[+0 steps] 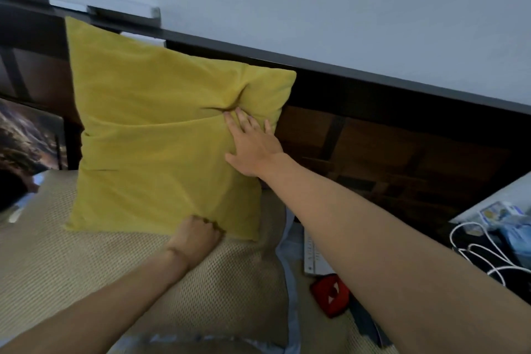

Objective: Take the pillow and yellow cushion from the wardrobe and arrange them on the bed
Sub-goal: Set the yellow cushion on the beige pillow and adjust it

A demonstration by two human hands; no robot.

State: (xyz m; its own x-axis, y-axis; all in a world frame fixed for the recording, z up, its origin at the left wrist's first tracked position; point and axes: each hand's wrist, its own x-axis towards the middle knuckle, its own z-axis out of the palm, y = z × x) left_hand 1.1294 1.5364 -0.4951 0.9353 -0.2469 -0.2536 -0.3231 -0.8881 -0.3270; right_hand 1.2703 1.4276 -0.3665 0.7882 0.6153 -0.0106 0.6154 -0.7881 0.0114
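The yellow cushion stands upright against the dark headboard, its lower edge resting on a beige textured pillow that lies flat on the bed. My right hand lies flat on the cushion's upper right part with fingers spread, denting the fabric. My left hand is closed in a fist at the cushion's bottom edge, pinching the fabric there.
To the right stands a white bedside surface with a white cable and small packets. A red object and a grey ruler-like strip lie beside the pillow. A dark patterned picture stands at the left.
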